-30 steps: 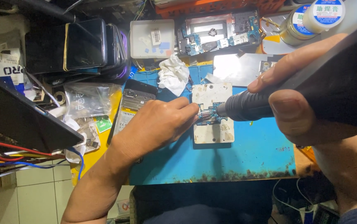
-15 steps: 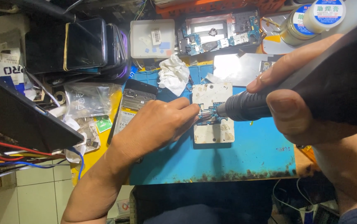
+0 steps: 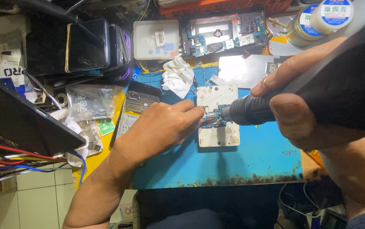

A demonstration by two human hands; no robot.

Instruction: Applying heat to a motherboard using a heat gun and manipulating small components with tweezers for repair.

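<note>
My right hand (image 3: 305, 106) grips a black hot-air gun (image 3: 318, 91) whose nozzle points left at a small blue circuit board (image 3: 214, 115). That board lies on a white worn plate (image 3: 217, 135) on the blue work mat (image 3: 242, 163). My left hand (image 3: 159, 127) rests on the mat just left of the plate. Its fingertips pinch thin metal tweezers (image 3: 208, 114) that touch the board right at the nozzle's mouth.
A crumpled white tissue (image 3: 177, 77), an opened phone (image 3: 135, 106) and a plastic bag (image 3: 90, 101) lie left of the plate. Behind are stacked phones (image 3: 85, 48), a white box (image 3: 156, 39), a bare phone frame (image 3: 225, 34) and two jars (image 3: 318, 19). A dark phone (image 3: 17, 116) juts in at the left.
</note>
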